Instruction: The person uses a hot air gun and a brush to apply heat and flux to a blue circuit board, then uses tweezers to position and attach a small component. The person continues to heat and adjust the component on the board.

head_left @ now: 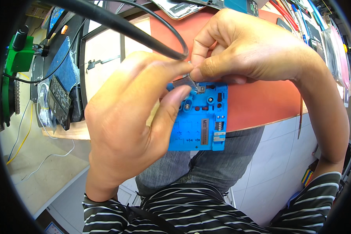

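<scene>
A blue repair fixture (193, 128) with screws, slots and small metal clips sits at the front edge of the table. Over its far end, my left hand (128, 105) is closed, thumb and index finger pinching a small greyish flat part (186, 81). My right hand (238, 54) comes in from the right, thumb and forefinger pressed together at the far edge of the same part. What lies between the right fingertips is too small to make out. My left hand hides the fixture's left side.
A thick black cable (124, 29) arches above my left hand. A red mat (257, 105) covers the tabletop. At the left are a green device (22, 54) and a black box (58, 103) with loose wires. Phone parts (179, 7) and tools (290, 17) lie along the back.
</scene>
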Demonstrator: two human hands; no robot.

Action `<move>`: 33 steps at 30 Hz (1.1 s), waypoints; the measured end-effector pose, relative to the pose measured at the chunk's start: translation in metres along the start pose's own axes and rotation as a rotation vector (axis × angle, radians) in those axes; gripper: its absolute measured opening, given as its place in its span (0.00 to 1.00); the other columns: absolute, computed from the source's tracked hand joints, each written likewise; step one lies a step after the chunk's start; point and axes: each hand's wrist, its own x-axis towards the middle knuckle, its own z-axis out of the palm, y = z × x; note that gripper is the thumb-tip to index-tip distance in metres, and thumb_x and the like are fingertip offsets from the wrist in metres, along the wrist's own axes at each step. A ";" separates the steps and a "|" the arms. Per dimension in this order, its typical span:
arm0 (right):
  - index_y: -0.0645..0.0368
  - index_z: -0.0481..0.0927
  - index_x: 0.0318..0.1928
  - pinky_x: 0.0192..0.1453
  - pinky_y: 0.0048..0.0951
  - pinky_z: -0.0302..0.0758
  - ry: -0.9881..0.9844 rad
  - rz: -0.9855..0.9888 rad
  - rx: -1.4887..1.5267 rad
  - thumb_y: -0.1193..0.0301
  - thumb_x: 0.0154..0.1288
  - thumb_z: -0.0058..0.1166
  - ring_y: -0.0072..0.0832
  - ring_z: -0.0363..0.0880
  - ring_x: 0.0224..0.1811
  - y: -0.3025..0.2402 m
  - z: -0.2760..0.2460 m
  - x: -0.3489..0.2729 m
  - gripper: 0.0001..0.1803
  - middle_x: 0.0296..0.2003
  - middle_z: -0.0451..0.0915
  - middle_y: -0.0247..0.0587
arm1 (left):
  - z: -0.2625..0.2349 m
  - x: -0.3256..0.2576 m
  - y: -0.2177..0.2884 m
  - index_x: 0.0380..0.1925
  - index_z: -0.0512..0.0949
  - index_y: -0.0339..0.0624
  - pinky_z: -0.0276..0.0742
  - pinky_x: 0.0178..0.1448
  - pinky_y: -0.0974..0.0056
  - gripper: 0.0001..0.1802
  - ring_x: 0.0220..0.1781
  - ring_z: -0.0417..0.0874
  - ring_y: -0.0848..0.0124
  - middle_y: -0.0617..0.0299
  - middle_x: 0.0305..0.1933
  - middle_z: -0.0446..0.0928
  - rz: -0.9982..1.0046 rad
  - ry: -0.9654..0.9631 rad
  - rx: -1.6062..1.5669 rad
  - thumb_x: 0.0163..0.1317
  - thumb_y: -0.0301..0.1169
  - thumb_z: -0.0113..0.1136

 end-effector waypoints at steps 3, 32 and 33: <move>0.63 0.84 0.31 0.17 0.15 0.60 0.003 0.032 0.018 0.72 0.65 0.64 0.11 0.71 0.15 0.002 -0.002 -0.002 0.08 0.19 0.80 0.31 | -0.001 0.000 -0.003 0.47 0.84 0.33 0.84 0.41 0.68 0.12 0.40 0.86 0.74 0.57 0.42 0.86 -0.054 -0.008 -0.001 0.63 0.21 0.70; 0.70 0.75 0.67 0.24 0.24 0.66 0.964 -0.170 -0.318 0.56 0.42 0.85 0.21 0.70 0.22 0.057 0.153 -0.102 0.54 0.27 0.74 0.34 | 0.023 -0.043 0.011 0.80 0.54 0.39 0.74 0.58 0.55 0.74 0.60 0.79 0.57 0.44 0.74 0.64 0.109 -0.012 0.110 0.33 0.46 0.90; 0.68 0.75 0.68 0.26 0.25 0.65 0.978 -0.150 -0.310 0.56 0.39 0.86 0.21 0.69 0.25 0.052 0.151 -0.103 0.56 0.27 0.71 0.32 | 0.016 -0.039 0.011 0.78 0.58 0.39 0.74 0.58 0.55 0.70 0.60 0.79 0.58 0.46 0.72 0.66 0.080 -0.036 0.064 0.35 0.46 0.89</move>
